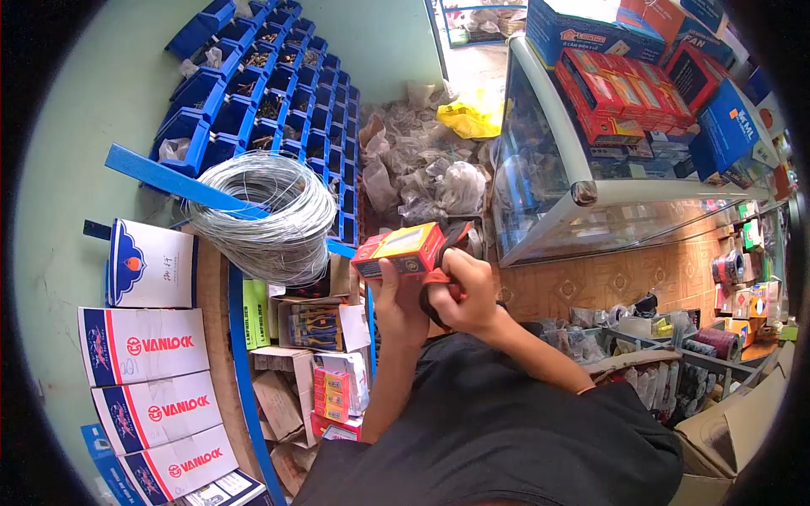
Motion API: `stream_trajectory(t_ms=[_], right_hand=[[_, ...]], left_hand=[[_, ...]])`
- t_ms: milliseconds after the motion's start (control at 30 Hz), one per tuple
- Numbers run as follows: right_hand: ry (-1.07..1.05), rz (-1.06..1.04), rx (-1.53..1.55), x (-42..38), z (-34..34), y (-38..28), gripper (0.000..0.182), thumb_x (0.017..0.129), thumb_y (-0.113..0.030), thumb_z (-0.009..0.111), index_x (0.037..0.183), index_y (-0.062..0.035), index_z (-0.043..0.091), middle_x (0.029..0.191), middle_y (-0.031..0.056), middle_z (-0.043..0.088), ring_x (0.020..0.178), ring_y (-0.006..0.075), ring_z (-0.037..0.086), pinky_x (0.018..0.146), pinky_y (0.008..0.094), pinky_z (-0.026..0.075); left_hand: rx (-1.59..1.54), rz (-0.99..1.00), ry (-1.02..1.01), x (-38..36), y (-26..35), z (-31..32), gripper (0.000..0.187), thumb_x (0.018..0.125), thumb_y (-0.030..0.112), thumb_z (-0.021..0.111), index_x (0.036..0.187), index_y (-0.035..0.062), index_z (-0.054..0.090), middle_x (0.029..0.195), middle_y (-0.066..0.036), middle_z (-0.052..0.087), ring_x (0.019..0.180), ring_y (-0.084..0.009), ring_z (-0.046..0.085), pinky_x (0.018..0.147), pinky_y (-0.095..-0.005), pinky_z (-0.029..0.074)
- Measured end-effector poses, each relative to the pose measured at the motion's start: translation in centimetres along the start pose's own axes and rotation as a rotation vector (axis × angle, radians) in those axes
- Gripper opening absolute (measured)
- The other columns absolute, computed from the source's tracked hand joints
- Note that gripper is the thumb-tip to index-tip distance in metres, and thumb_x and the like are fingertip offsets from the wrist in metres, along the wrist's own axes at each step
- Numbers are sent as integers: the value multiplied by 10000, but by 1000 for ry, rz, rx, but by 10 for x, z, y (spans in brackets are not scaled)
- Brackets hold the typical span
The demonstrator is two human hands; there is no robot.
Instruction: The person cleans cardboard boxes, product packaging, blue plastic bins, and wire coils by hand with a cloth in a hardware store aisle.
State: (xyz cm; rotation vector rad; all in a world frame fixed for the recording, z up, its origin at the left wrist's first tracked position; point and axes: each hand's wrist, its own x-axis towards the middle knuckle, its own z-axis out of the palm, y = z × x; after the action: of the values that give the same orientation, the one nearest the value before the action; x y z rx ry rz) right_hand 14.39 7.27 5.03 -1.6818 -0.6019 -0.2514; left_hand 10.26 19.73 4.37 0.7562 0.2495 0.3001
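Note:
In the middle of the head view my left hand (pixel 399 305) holds up a small red and yellow cardboard box (pixel 403 250), thumb on its near side. The box is tilted, with one long dark side facing me. Just right of it, my right hand (pixel 469 292) is closed around a bunched black-and-orange cloth (pixel 445 288). Part of the cloth is hidden by the fingers and shows again behind the box's right end.
A coil of wire (pixel 261 211) hangs on a blue rack bar at left, above stacked Vanlock boxes (pixel 164 344). Blue parts bins (pixel 228 126) line the wall. Plastic bags (pixel 422 169) cover the floor ahead. At right stands a glass display case (pixel 548 202) with red boxes (pixel 620 88) on top.

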Motion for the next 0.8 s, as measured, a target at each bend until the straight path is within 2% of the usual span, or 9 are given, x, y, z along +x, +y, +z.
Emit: stream_trajectory(t_ms=[67,200,233,400,500,533,600,700,800], right_hand=[[31,37,226,2,-7,-3,105,805,-62,615,773,8,544,688,99,488,548,211,480,523,328,393],[228,87,130,11,-12,-18,106,861,-47,588,778,7,550,660,91,501,570,160,473,537,312,393],[263,108,150,13,-11,-13,114,868,-52,592,779,5,549,658,89,508,575,152,474,538,308,392],[281,396,426,20,-7,16,199,955,-138,560,817,4,545,676,14,515,638,67,458,559,276,380],[235,466,472,21,-8,32,223,994,-185,535,855,-13,554,699,-19,499,661,40,446,571,260,381],[231,491,488,23,-9,34,223,999,-191,535,861,-17,556,703,-22,500,664,37,446,572,256,382],[261,595,642,29,-21,32,238,1020,-206,510,868,-35,575,721,-18,580,644,29,504,559,210,400],[187,540,571,23,-42,27,177,982,-132,505,873,-18,585,695,6,579,629,63,516,573,247,422],[-136,285,263,25,-51,-11,110,909,-86,558,864,10,586,699,42,570,635,88,515,580,282,422]], left_hand=[[-9,67,-69,-4,9,8,556,1015,310,581,1476,143,319,1382,-88,516,1314,-261,499,1099,-465,417],[158,200,-169,-15,-13,4,572,1021,303,569,1496,140,294,1450,-116,465,1339,-279,473,1103,-485,403],[97,127,-232,-18,-14,2,603,1014,274,585,1518,184,265,1461,-108,453,1366,-280,440,1129,-499,363],[52,104,-220,-21,-7,13,770,965,200,673,1542,208,163,1452,-141,434,1268,-268,534,1016,-442,492],[57,195,-254,-17,-11,-2,887,930,193,719,1572,289,115,1436,-143,453,1281,-282,523,1018,-473,504],[-78,70,-311,-18,-3,-6,970,907,245,750,1587,293,59,1426,-142,454,1304,-304,502,1015,-495,512],[-128,48,-364,-17,2,-13,994,891,295,765,1589,293,58,1411,-137,461,1305,-316,497,1003,-513,524],[-94,5,-232,-22,9,1,1027,869,482,741,1601,214,72,1377,-129,477,1243,-336,552,1041,-515,490],[34,-19,-236,-22,12,0,1049,862,460,757,1601,155,79,1361,-116,491,1239,-330,564,1026,-484,505]])
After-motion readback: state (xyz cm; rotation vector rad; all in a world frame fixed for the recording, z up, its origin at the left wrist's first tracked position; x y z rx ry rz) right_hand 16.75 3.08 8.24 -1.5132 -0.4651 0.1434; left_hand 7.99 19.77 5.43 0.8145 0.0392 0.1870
